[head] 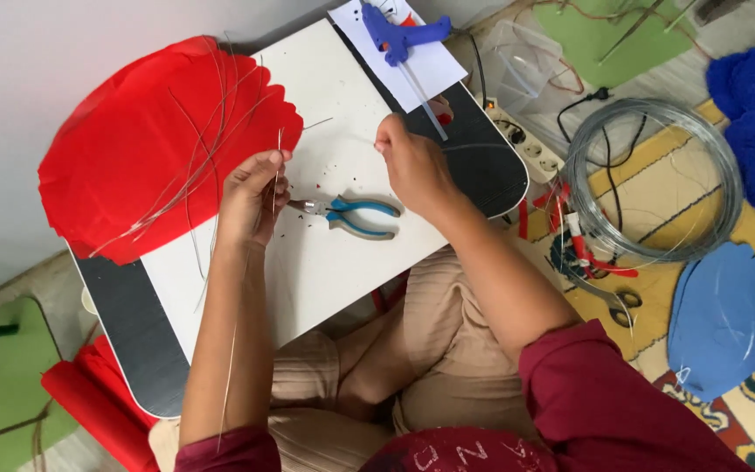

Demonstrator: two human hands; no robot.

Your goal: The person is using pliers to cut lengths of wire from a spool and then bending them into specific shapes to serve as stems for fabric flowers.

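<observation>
Wire (278, 162) is pinched between the fingers of the left hand (253, 197) above the white counter (334, 262); the right hand (408, 162) is closed on its other end. It is best kept taut and clear of the pliers (351, 214) and red paper (141, 144). The strand between the hands is barely made out, and both fingertip grips are hidden.

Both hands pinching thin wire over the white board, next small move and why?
Probably draw the wire taut: the left hand pinches an upright strand, the right hand holds another end, and the pliers lie unused between them.
</observation>
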